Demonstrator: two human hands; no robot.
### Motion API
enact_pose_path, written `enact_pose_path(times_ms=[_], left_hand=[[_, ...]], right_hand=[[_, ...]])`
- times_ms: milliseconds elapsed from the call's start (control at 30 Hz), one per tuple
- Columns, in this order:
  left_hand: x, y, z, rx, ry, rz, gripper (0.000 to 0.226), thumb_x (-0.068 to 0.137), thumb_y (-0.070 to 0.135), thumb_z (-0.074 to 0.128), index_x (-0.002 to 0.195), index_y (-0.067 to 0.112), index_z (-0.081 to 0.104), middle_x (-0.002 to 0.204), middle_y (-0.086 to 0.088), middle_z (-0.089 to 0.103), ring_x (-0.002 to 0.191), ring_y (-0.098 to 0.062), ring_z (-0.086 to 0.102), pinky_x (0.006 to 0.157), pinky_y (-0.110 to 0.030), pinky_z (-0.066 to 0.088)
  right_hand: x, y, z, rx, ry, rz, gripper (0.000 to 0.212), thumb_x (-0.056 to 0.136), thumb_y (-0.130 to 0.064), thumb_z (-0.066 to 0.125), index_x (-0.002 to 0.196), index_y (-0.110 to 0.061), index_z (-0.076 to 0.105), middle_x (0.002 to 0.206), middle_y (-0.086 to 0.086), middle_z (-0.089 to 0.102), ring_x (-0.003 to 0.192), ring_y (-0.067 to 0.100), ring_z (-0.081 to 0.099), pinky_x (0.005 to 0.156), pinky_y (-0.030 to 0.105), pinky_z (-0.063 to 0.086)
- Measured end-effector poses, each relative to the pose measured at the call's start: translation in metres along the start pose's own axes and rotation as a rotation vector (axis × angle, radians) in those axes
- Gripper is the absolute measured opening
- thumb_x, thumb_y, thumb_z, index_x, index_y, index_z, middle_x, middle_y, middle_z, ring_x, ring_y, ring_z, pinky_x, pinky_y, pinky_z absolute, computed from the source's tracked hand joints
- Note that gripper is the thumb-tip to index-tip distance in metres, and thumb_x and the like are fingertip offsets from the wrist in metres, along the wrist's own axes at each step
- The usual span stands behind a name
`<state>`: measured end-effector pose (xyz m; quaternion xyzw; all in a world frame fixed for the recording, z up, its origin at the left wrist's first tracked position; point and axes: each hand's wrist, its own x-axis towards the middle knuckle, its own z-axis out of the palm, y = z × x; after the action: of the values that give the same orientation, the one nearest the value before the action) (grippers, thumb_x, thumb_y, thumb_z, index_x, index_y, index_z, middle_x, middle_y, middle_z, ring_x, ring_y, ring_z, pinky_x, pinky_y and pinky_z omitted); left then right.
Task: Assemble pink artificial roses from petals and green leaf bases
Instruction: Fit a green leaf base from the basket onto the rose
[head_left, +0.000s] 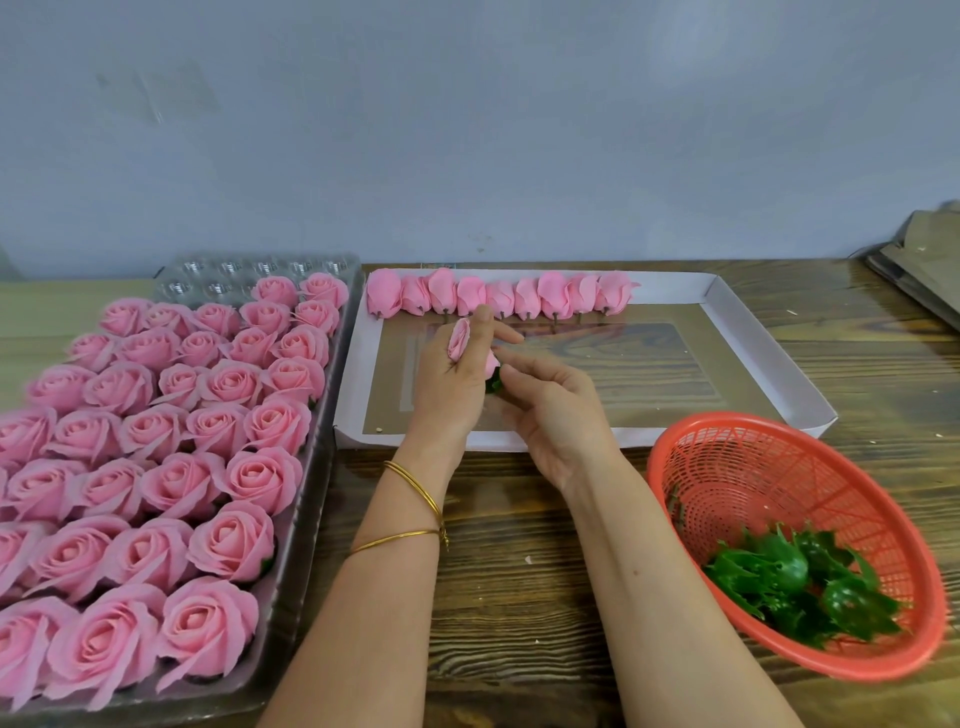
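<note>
Your left hand (447, 387) grip clamped on spare bud (460, 339) and working bud (490, 362), over white tray (769, 364); right hand (553, 418) grip pinches green leaf base (493, 385). Push base on straight, centred; don't crush petals

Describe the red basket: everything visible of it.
The red basket is a round bowl of orange-red plastic mesh with a solid rim. It stands on the wooden table at the right, its far rim before the white tray's front edge. A small heap of green leaf bases lies in its near side; the rest is bare.
</note>
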<state>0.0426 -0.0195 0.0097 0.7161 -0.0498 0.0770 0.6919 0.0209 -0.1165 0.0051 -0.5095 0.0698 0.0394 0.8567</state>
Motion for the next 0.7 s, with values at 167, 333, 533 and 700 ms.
enact_pose_path(times_ms=[167, 333, 533, 700], left_hand=[[0.0009, -0.0001, 0.0001, -0.004, 0.024, -0.014, 0.046, 0.086, 0.067, 0.036, 0.067, 0.041, 0.069, 0.08, 0.01, 0.069, 0.076, 0.003, 0.061, 0.069, -0.02, 0.043], [0.0008, -0.0014, 0.001, -0.012, 0.055, 0.018, 0.043, 0.088, 0.064, 0.036, 0.068, 0.042, 0.068, 0.081, 0.014, 0.068, 0.077, 0.003, 0.059, 0.07, -0.021, 0.04], [0.0006, -0.0024, 0.0012, -0.01, 0.048, 0.04, 0.043, 0.089, 0.063, 0.036, 0.068, 0.043, 0.068, 0.087, 0.007, 0.069, 0.08, -0.001, 0.06, 0.073, -0.024, 0.042], [-0.0001, 0.0, 0.0013, -0.044, 0.032, 0.009, 0.048, 0.084, 0.071, 0.037, 0.067, 0.04, 0.068, 0.08, 0.015, 0.069, 0.081, 0.001, 0.062, 0.074, -0.021, 0.044]], right_hand=[[-0.0015, -0.0004, 0.0014, 0.047, 0.025, -0.012, 0.026, 0.094, 0.013, 0.048, 0.118, 0.017, 0.057, 0.086, 0.017, 0.071, 0.082, 0.025, 0.07, 0.085, 0.036, 0.058], [-0.0024, -0.0007, 0.0047, 0.103, 0.049, -0.03, 0.025, 0.093, 0.014, 0.05, 0.116, 0.019, 0.056, 0.092, 0.022, 0.068, 0.086, 0.025, 0.067, 0.085, 0.031, 0.058], [-0.0015, 0.0008, 0.0034, 0.079, 0.034, -0.031, 0.025, 0.093, 0.011, 0.051, 0.117, 0.016, 0.058, 0.094, 0.021, 0.069, 0.088, 0.025, 0.068, 0.089, 0.032, 0.057], [0.0006, 0.0024, 0.0029, 0.055, 0.012, -0.021, 0.025, 0.095, 0.009, 0.049, 0.117, 0.013, 0.061, 0.093, 0.015, 0.073, 0.086, 0.02, 0.071, 0.086, 0.031, 0.058]])
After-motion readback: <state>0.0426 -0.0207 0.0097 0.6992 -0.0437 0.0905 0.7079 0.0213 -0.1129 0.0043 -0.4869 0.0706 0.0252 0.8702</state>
